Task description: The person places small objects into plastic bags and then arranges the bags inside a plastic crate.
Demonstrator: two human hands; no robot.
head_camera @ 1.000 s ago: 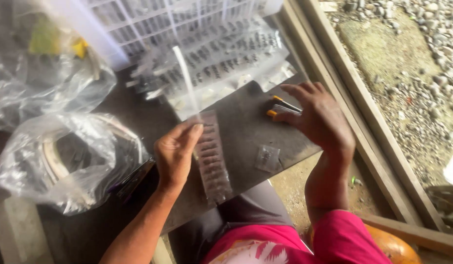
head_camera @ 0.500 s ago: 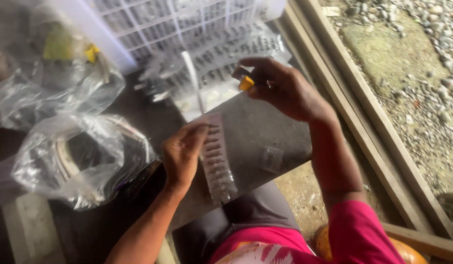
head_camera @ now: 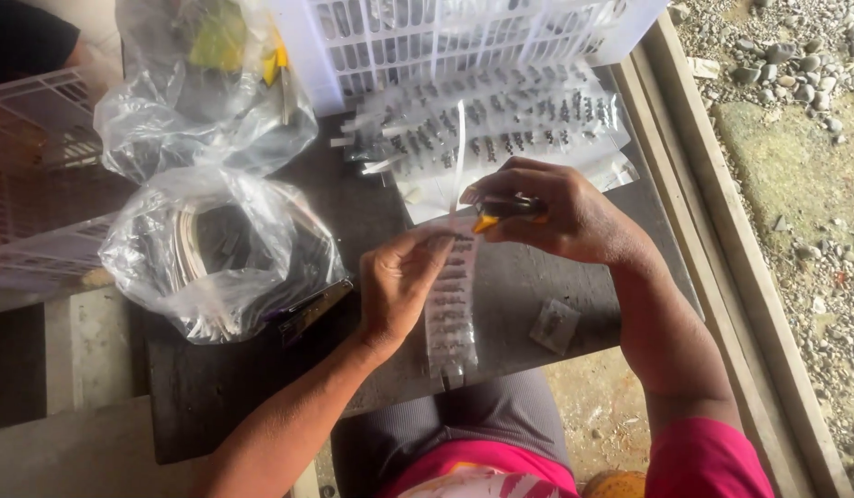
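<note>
At the far left a white wire tray (head_camera: 40, 184) lies beside the dark desk (head_camera: 261, 387); next to it two clear plastic bags sit on the desk, the upper bag (head_camera: 201, 101) with something yellow inside, the lower bag (head_camera: 219, 258) with dark curved pieces. The left hand (head_camera: 399, 286) lies flat on a long clear strip of small dark parts (head_camera: 452, 304), its fingers pressed together and holding the strip down on the desk. Just to the right, the right hand (head_camera: 556, 217) is closed around a tool with yellow handles (head_camera: 500, 214) at the top end of the strip. Behind it, more strips (head_camera: 500, 120) are piled against a white basket (head_camera: 464, 37); a small clear packet (head_camera: 556, 325) lies near the right forearm.
</note>
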